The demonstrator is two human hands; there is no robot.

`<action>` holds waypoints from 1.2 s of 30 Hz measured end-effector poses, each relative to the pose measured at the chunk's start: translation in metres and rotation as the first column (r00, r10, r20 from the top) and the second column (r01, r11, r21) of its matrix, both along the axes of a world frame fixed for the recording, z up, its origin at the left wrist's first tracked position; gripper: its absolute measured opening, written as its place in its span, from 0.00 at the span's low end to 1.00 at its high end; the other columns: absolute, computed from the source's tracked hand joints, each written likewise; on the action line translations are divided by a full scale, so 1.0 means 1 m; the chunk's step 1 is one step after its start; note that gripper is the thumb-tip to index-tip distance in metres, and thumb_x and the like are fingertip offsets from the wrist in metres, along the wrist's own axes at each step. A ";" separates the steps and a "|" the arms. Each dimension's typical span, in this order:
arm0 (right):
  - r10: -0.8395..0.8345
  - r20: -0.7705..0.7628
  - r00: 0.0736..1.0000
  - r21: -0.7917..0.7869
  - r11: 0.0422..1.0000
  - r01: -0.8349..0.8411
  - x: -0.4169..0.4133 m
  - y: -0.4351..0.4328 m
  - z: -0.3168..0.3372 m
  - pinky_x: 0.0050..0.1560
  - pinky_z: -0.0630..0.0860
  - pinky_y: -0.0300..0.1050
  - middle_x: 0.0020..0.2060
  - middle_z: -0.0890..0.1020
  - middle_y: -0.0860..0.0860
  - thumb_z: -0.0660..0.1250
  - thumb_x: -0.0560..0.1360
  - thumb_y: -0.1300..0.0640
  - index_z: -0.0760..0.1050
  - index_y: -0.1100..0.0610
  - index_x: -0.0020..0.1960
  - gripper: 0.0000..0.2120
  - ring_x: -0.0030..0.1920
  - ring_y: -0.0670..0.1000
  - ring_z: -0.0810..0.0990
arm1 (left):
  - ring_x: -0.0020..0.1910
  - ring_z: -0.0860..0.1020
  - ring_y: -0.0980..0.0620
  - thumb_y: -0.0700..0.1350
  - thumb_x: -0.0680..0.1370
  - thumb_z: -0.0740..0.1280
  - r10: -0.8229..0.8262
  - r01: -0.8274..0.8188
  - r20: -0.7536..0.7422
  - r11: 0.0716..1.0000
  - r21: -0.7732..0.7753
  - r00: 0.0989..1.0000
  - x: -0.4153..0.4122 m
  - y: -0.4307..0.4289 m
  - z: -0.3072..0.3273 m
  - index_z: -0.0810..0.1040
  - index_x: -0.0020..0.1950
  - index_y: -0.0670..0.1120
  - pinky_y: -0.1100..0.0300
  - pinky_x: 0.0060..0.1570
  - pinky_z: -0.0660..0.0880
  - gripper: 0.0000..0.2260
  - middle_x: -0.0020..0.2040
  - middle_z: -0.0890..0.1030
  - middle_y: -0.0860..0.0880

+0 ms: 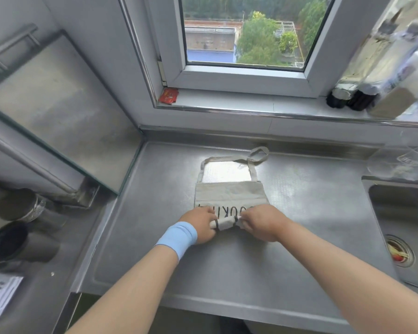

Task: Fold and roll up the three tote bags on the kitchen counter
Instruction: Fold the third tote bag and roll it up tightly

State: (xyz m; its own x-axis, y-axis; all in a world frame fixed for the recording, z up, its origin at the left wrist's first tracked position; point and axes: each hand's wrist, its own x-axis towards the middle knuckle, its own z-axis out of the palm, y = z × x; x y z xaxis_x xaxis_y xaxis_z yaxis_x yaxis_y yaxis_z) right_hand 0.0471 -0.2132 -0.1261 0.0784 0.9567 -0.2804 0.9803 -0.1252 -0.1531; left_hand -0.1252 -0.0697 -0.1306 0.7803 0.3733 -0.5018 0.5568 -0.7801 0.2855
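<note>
1. A beige canvas tote bag with black lettering (229,194) lies flat on the textured stainless-steel kitchen counter (227,261), its narrow folded body running away from the person toward the white-framed window (246,75).
2. The bag's near end is wound into a short tight roll (226,224), whose long axis runs left to right, across the bag's length.
3. The left hand (199,226), with a light blue wristband (177,238) on its wrist, pinches the left end of the roll with curled fingers.
4. The right hand (261,222) is curled closed over the right end of the roll; both hands sit equally near it.
5. The unrolled part of the bag lies straight beyond the fingers, on the window side, so the roll likely has to travel away from the person.
6. The bag's long beige strap (251,160) loops past the bag's far edge, nearest the window, and would be reached last.
7. A steel sink (401,213) sits to the right of the bag, well apart from it.
8. Only this one bag is in view; I cannot tell where the other two are.
</note>
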 end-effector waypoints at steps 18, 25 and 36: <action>-0.526 -0.205 0.826 -0.044 0.848 0.529 0.057 0.025 -0.009 0.37 0.72 0.48 0.36 0.78 0.50 0.68 0.74 0.40 0.73 0.55 0.36 0.19 0.39 0.55 0.77 | 0.54 0.75 0.44 0.47 0.73 0.71 0.399 -0.508 0.416 0.839 0.194 0.817 0.024 0.031 -0.017 0.75 0.60 0.49 0.52 0.49 0.74 0.16 0.59 0.73 0.47; -0.549 -0.060 0.834 0.062 0.831 0.552 0.054 0.036 -0.023 0.46 0.75 0.50 0.50 0.75 0.51 0.68 0.75 0.48 0.74 0.53 0.52 0.11 0.51 0.56 0.78 | 0.73 0.66 0.43 0.49 0.77 0.65 -0.165 0.070 0.283 0.945 0.318 0.945 0.060 -0.005 -0.043 0.69 0.71 0.49 0.47 0.69 0.64 0.23 0.74 0.67 0.46; -0.267 0.017 0.964 0.119 0.957 0.263 0.023 0.026 -0.074 0.75 0.46 0.56 0.79 0.57 0.55 0.48 0.81 0.41 0.57 0.52 0.79 0.30 0.79 0.56 0.54 | 0.78 0.39 0.49 0.59 0.76 0.34 -0.156 0.130 0.052 0.931 0.340 0.986 0.060 0.012 -0.066 0.40 0.79 0.55 0.43 0.74 0.36 0.31 0.79 0.40 0.52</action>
State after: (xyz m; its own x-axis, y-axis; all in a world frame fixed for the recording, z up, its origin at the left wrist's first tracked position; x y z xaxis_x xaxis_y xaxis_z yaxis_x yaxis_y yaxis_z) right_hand 0.0698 -0.1871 -0.1999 0.3407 0.9259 -0.1633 0.9190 -0.3646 -0.1498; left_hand -0.0655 -0.0581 -0.1963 0.8690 0.3906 -0.3038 0.4190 -0.9074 0.0319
